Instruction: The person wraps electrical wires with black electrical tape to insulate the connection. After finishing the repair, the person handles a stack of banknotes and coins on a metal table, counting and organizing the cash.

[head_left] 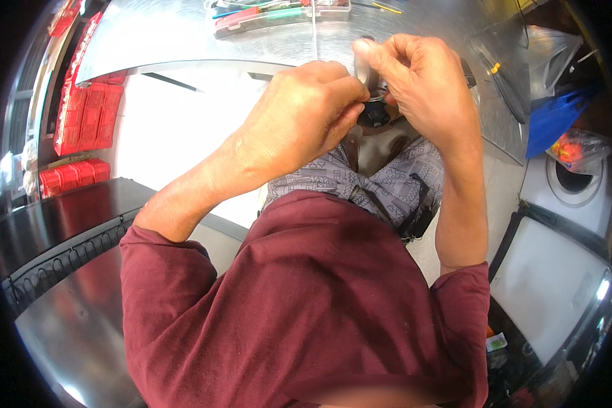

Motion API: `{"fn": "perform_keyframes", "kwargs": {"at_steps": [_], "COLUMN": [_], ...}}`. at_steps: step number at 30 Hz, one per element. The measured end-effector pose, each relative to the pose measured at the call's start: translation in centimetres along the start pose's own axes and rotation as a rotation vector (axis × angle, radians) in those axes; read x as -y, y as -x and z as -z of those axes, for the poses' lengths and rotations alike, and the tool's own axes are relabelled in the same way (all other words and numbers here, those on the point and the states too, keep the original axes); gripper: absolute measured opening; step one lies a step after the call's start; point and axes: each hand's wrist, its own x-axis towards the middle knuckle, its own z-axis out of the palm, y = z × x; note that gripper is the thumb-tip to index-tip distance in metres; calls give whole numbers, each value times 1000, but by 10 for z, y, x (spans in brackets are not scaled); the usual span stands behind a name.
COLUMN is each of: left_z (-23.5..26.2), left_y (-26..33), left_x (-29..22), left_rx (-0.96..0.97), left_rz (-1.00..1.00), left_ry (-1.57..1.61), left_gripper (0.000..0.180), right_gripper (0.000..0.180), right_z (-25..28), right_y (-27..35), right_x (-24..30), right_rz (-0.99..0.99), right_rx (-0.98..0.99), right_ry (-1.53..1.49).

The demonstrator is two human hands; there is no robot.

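Observation:
Both hands are raised over my lap at the near edge of the metal table. Between them is a small, shiny grey metal piece (362, 68), with a dark rounded part (373, 114) just below it. The fingers cover much of it, so its kind cannot be made out. My left hand (309, 102) is closed, its thumb and forefinger pinching at the left side of the piece. Around the right side curl the fingers of my right hand (425, 85), its thumb at the top end.
A brushed metal table (156, 41) spans the far side, bearing a clear tray (272, 19) of tools with coloured handles. Black cable (506, 88) lies at the right. Red plastic baskets (88, 115) stand at left. A white washing machine (568, 194) is at right, below a blue bag (557, 122).

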Motion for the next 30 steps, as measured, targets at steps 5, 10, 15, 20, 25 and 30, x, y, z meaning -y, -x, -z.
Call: {"fn": "perform_keyframes", "kwargs": {"at_steps": [5, 10, 15, 20, 25, 30], "left_z": [9, 20, 33, 42, 40, 36], "left_y": [-8, -24, -40, -51, -46, -44], "left_x": [-6, -6, -7, -7, 4, 17], "left_rx": [34, 112, 189, 300, 362, 352], "left_rz": [59, 18, 60, 292, 405, 414], "left_ry": [-18, -46, -3, 103, 298, 482], "left_gripper": [12, 11, 14, 16, 21, 24], "right_gripper": [27, 23, 40, 15, 11, 13], "right_z": [-3, -52, -85, -89, -90, -80], "right_y": [39, 84, 67, 57, 55, 55], "right_x": [3, -36, -30, -33, -39, -25], "right_rz": [41, 44, 43, -59, 54, -101], "right_rx": [-254, -247, -366, -228, -250, -130], "right_ry": [-175, -432, -685, -864, -809, -997]}}
